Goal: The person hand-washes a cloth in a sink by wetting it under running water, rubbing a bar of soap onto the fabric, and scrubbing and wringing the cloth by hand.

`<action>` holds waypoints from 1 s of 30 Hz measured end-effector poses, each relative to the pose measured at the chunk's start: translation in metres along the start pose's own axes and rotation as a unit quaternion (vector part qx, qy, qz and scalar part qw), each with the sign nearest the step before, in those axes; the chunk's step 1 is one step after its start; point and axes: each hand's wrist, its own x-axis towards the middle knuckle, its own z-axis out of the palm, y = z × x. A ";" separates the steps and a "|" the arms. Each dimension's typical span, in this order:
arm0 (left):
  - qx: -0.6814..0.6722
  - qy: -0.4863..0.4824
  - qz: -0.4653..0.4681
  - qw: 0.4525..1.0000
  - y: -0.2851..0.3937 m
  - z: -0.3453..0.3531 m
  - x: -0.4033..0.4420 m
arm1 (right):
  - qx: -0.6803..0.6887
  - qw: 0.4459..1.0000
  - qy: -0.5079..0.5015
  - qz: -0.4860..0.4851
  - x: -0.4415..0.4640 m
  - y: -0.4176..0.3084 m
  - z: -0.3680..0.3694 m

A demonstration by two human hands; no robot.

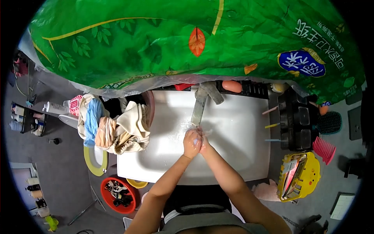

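Under the grey faucet (199, 107), my left hand (191, 144) and my right hand (205, 145) are pressed together over the white sink (241, 156). Water splashes around the fingers. The left hand's fingers are curled, and its back faces up. Much of the right hand is hidden behind the left. A small pale bluish-white patch shows between them, too small to name. Whether anything is held inside the clasp is hidden. An orange-pink bar of soap (231, 86) lies on the dark ledge behind the faucet.
A large green plastic pack (156, 46) overhangs the back. Piled clothes (128, 124) sit at the sink's left edge. On the right are a black holder (295, 117), a pink comb (324, 149) and a yellow basket (311, 167). A red basin (133, 202) stands lower left.
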 end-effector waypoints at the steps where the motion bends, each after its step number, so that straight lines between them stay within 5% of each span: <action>1: -0.031 0.007 -0.023 0.999 0.002 0.001 0.001 | 0.004 1.000 0.004 0.001 0.001 0.002 0.002; 4: -0.056 0.013 -0.081 0.995 0.001 0.001 0.002 | -0.007 0.999 0.034 -0.029 0.009 0.015 -0.004; 6: -0.108 0.007 -0.203 0.973 0.001 0.001 -0.002 | -0.038 0.993 0.081 -0.073 0.007 0.022 -0.004; 10: -0.295 0.016 -0.373 0.880 -0.039 0.006 -0.005 | -0.200 0.950 0.184 -0.155 -0.006 0.019 0.010; 11: -0.509 0.079 -0.508 0.691 -0.041 0.001 0.002 | -0.242 0.937 0.185 -0.173 -0.008 0.015 0.008; 12: -0.565 0.065 -0.499 0.654 -0.049 -0.006 0.004 | -0.284 0.921 0.185 -0.191 -0.008 0.010 0.001; 14: -0.430 -0.011 -0.462 0.776 -0.058 -0.019 0.007 | -0.358 0.879 0.199 -0.244 -0.026 -0.009 0.004; 16: -0.321 -0.142 -0.474 0.808 -0.061 -0.031 0.006 | -0.394 0.853 0.200 -0.276 -0.033 -0.025 0.000; 17: -0.262 -0.206 -0.475 0.814 -0.060 -0.036 0.005 | -0.411 0.844 0.205 -0.277 -0.039 -0.031 0.009; 20: -0.386 -0.329 -0.467 0.724 -0.051 -0.046 0.008 | -0.416 0.822 0.162 -0.354 -0.043 -0.034 0.024; 21: -0.433 -0.303 -0.491 0.692 -0.041 -0.047 0.009 | -0.390 0.849 0.164 -0.316 -0.043 -0.036 0.027; 24: -0.436 -0.261 -0.446 0.737 -0.013 -0.044 0.012 | -0.370 0.820 0.189 -0.393 -0.035 -0.027 0.025; 25: -0.460 -0.204 -0.476 0.721 -0.010 -0.043 0.012 | -0.341 0.847 0.196 -0.356 -0.033 -0.024 0.018; 28: -0.495 -0.118 -0.455 0.731 -0.009 -0.040 0.005 | -0.312 0.941 0.120 -0.049 -0.037 -0.026 -0.004; 30: -0.489 -0.092 -0.441 0.747 -0.005 -0.040 0.001 | -0.293 0.950 0.109 0.016 -0.049 -0.015 -0.003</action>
